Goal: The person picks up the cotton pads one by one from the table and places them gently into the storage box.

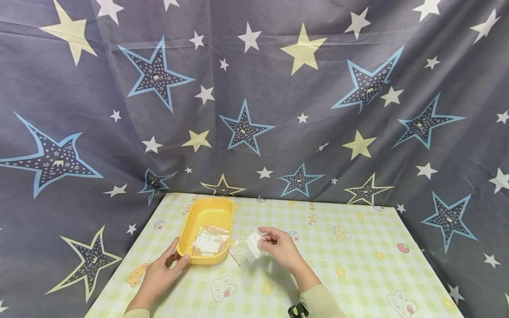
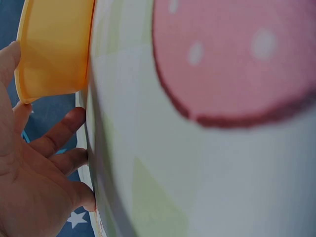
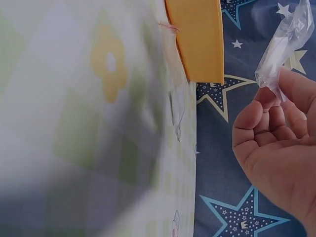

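Sleeves of beige cloth (image 1: pixel 318 300) run off the bottom of the head view; a black wrist-worn device (image 1: pixel 298 310) there is partly cut off.

Left hand (image 1: pixel 160 274), lower left of centre: fingers spread, thumb and forefinger touching either side of the near corner of a yellow, rounded rectangular box (image 1: pixel 207 260). Placement suggests steadying; remaining fingertips meet the tabletop in the left wrist view.

Right hand (image 1: pixel 281 249), lower centre: thumb and fingertips pinch a see-through plastic bag with white contents (image 3: pixel 286 39). Held by one end, probably so the rest hangs free. Right wrist view crops its top.

Beside the box, a second see-through bag with a reddish edge (image 3: pixel 170 54) lies on the table; in the head view the two overlap, so their outlines are perhaps not fully separable.

Inside the box, near end: see-through packets with white contents (image 1: pixel 208 242), glare hiding their number.

Beneath, green-and-white checked tabletop (image 1: pixel 350 265); behind, dark grey star-printed curtain (image 1: pixel 278 88), filling the upper frame.
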The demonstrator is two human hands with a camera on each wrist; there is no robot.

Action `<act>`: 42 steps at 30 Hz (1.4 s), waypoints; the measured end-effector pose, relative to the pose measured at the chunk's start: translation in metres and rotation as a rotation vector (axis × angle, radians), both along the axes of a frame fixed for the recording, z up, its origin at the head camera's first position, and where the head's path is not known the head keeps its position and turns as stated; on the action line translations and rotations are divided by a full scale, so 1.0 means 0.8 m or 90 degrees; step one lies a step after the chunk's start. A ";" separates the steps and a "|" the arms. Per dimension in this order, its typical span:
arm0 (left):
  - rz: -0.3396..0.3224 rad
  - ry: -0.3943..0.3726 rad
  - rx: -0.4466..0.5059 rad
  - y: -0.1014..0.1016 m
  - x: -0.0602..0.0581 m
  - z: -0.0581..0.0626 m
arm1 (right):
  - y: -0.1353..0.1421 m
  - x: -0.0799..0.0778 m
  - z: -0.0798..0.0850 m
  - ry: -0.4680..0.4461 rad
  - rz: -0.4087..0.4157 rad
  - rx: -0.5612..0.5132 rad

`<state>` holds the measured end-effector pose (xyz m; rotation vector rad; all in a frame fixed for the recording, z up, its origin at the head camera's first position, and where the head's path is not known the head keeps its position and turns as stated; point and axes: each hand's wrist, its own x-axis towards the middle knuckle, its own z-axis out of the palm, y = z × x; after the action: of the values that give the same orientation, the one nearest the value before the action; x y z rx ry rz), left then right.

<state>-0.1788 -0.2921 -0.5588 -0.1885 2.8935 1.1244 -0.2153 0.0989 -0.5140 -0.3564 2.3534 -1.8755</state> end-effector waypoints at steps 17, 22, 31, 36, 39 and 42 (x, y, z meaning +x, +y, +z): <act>-0.003 0.010 0.002 0.000 0.000 0.001 | -0.059 -0.033 0.023 0.037 0.030 -0.001; -0.001 0.011 0.001 -0.001 0.000 -0.001 | -0.083 -0.039 0.027 0.027 0.044 -0.005; 0.005 -0.003 -0.003 0.001 0.001 0.000 | -0.115 -0.046 0.029 -0.002 0.030 0.006; 0.004 0.010 -0.009 0.001 0.001 -0.001 | -0.126 -0.045 0.030 -0.043 -0.002 0.031; 0.004 0.010 -0.003 0.001 0.001 0.000 | -0.131 -0.044 0.029 -0.061 -0.024 0.040; 0.004 0.003 0.002 0.001 0.001 0.001 | -0.137 -0.045 0.025 -0.077 -0.033 0.023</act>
<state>-0.1778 -0.2916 -0.5582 -0.1961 2.8970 1.1326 -0.2510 -0.0105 -0.4938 -0.1748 2.3345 -1.8180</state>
